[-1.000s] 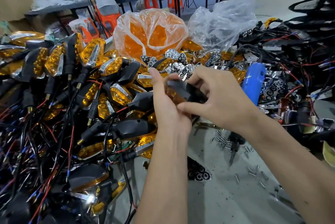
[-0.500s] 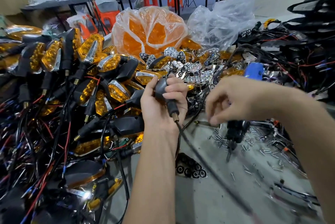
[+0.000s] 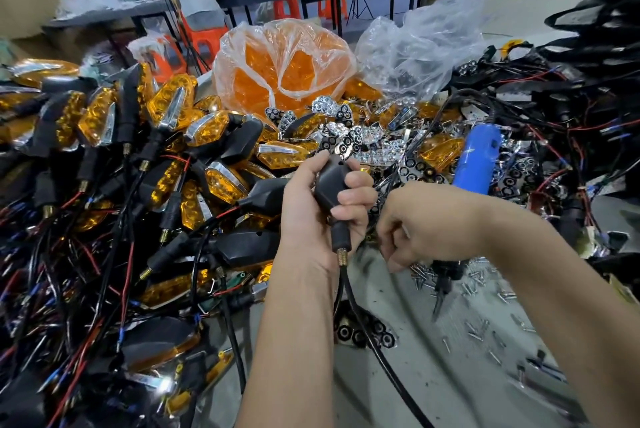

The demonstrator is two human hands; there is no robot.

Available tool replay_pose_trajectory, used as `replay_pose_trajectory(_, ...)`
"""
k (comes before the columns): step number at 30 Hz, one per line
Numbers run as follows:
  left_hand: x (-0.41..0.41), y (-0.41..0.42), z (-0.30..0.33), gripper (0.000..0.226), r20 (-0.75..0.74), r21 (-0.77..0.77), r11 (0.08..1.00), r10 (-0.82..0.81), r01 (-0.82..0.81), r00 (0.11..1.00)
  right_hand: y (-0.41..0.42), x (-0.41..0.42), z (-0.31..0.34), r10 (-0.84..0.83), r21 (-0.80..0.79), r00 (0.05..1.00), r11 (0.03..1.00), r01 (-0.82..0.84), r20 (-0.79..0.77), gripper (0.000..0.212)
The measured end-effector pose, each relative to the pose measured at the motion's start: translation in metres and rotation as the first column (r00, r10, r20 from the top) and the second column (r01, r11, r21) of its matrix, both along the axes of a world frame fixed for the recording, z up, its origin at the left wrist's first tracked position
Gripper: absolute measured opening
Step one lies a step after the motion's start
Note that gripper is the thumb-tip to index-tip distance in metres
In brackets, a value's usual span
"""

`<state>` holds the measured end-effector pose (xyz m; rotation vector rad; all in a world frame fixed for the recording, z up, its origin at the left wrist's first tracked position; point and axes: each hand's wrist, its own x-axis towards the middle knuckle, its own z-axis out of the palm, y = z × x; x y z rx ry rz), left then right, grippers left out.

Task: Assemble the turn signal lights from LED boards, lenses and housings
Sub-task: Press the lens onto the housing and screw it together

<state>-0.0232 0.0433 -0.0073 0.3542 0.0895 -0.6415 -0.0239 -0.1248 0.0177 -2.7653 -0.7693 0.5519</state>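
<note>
Two bare forearms come up from the bottom edge of the frame, one at the lower centre and one from the lower right corner. No sleeve shows on either; both arms are uncovered from the frame edge to the wrist. The left hand (image 3: 320, 209), at the centre of the frame, wears no glove, ring, watch or band, and its fingernails are short and unpainted. The right hand (image 3: 420, 225), just to the right of centre, is likewise ungloved, with nothing worn at the wrist or on the visible fingers.
</note>
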Motion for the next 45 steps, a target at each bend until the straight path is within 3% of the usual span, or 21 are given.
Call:
replay_pose_trajectory(5, 0.0, -0.008, 0.003, 0.034, 0.136, 0.317, 0.943, 0.057, -0.098, 0.989, -0.025, 0.004, 0.003, -0.113, 0.447, 0.993, 0.887, 0.117, -0.035, 0.023)
replay_pose_trajectory(7, 0.001, -0.009, 0.001, 0.038, 0.182, 0.411, 0.9, 0.074, -0.144, 0.98, -0.033, 0.006, 0.003, -0.174, 0.637, 0.983, 0.752, 0.172, -0.06, 0.019)
replay_pose_trajectory(10, 0.0, -0.012, 0.002, 0.044, 0.212, 0.453, 0.881, 0.045, -0.139, 0.976, -0.034, 0.007, 0.003, -0.21, 0.864, 0.974, 0.47, 0.18, -0.089, 0.01)
replay_pose_trajectory(12, -0.001, -0.014, 0.002, 0.045, 0.241, 0.466, 0.874, 0.022, -0.135, 0.97, -0.026, 0.005, 0.001, -0.163, 0.929, 0.98, 0.333, 0.162, -0.112, 0.007)
replay_pose_trajectory(14, -0.002, -0.016, 0.002, 0.046, 0.268, 0.484, 0.863, 0.013, -0.146, 0.963, -0.019, 0.004, -0.003, -0.174, 0.948, 0.976, 0.267, 0.175, -0.131, 0.012)
replay_pose_trajectory(28, -0.007, -0.019, 0.005, 0.043, 0.287, 0.526, 0.833, 0.016, -0.172, 0.958, -0.013, 0.009, -0.013, -0.286, 0.916, 0.942, 0.304, 0.262, -0.174, 0.007)
replay_pose_trajectory(36, -0.009, -0.025, 0.004, 0.045, 0.261, 0.536, 0.825, 0.039, -0.178, 0.965, -0.016, 0.009, -0.016, -0.226, 0.894, 0.911, 0.215, 0.393, -0.346, 0.017)
replay_pose_trajectory(42, -0.008, -0.03, 0.0, 0.052, 0.215, 0.564, 0.817, -0.002, -0.122, 0.977, -0.023, 0.006, -0.009, -0.106, 0.792, 0.81, 0.175, 0.586, -0.576, 0.029)
replay_pose_trajectory(45, -0.008, -0.031, -0.001, 0.057, 0.216, 0.543, 0.835, -0.034, -0.091, 0.976, -0.024, 0.005, -0.002, -0.257, 0.795, 0.795, 0.13, 0.592, -0.55, 0.036)
